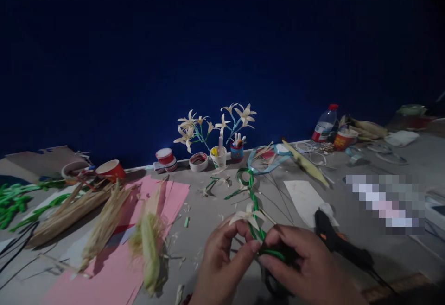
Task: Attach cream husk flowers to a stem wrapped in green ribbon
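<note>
Both of my hands meet low in the middle of the head view. My left hand (222,261) pinches a thin stem just below a small cream husk flower (247,217). Fingers of my right hand (306,268) are closed round the green ribbon (255,205) that winds along that stem. The ribbon trails away over the table to a loose green loop further back. A black glue gun (335,240) lies just right of my right hand.
Pink paper (139,231) with corn husks (104,221) and a husked cob (151,249) lies to the left. Cups, paint tubs and finished husk flowers (217,126) line the blue wall. A water bottle (325,124) and wire rings sit at the right.
</note>
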Demonstrator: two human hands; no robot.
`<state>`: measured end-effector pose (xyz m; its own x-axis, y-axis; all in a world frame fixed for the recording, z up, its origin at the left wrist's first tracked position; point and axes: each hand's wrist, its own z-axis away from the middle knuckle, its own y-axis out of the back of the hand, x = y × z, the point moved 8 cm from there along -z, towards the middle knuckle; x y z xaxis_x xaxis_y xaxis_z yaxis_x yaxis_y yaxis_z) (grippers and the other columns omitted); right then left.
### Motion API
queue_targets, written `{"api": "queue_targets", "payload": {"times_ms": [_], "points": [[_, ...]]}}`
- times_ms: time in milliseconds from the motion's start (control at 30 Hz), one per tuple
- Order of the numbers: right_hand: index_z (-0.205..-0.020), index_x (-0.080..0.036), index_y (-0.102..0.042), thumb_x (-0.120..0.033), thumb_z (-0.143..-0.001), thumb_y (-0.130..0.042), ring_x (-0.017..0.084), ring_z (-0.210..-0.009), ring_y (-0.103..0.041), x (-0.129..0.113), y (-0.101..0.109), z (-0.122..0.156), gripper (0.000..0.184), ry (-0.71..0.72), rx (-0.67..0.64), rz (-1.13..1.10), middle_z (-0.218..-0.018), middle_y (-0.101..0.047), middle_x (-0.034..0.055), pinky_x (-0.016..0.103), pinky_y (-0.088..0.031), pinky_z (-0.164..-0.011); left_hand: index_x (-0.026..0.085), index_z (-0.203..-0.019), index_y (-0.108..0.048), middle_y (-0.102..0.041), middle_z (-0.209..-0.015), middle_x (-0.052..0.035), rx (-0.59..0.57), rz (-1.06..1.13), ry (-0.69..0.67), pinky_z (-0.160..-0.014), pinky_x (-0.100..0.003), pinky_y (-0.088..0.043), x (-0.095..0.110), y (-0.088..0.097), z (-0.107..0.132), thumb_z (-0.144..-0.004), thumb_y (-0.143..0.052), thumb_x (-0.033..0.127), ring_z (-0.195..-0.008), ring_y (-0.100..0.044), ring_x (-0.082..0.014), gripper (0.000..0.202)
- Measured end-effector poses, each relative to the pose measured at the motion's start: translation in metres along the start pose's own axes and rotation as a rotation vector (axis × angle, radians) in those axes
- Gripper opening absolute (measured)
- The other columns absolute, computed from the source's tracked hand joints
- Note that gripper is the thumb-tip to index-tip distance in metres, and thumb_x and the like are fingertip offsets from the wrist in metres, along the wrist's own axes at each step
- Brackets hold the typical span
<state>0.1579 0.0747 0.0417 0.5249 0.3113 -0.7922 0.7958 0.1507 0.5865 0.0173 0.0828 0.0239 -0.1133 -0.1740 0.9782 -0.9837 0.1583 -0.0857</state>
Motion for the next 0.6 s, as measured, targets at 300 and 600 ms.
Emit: {"api": "queue_targets", "payload": {"times_ms": [300, 600], "points": [[-0.081, -0.024, -0.057, -0.026, -0.084, -0.055, 0.017, -0.065, -0.061, 0.000, 0.002, 0.006, 0.004, -0.010, -0.002, 0.019, -0.073, -0.064, -0.0009, 0.023, -0.042, -0.052, 0.021, -0.071, -0.055, -0.054, -0.074, 0.0008, -0.043, -0.121, -0.019, -0.071, -0.026, -0.038, 0.007, -0.005, -0.003, -0.083, -0.067, 0.025, -0.075, -0.050, -0.0170, 0.017], [-0.075, -0.021, -0.059, -0.022, -0.077, -0.063, 0.015, -0.070, -0.057, 0.013, -0.005, 0.000, 0.004, -0.072, -0.128, -0.376, -0.074, -0.061, -0.0019, 0.023, -0.044, -0.064, 0.017, -0.076, -0.063, -0.056, -0.078, -0.0013, -0.211, 0.245, 0.187, -0.074, -0.027, -0.038, -0.009, -0.015, 0.001, -0.077, -0.073, 0.031, -0.080, -0.050, -0.0182, 0.017]]}}
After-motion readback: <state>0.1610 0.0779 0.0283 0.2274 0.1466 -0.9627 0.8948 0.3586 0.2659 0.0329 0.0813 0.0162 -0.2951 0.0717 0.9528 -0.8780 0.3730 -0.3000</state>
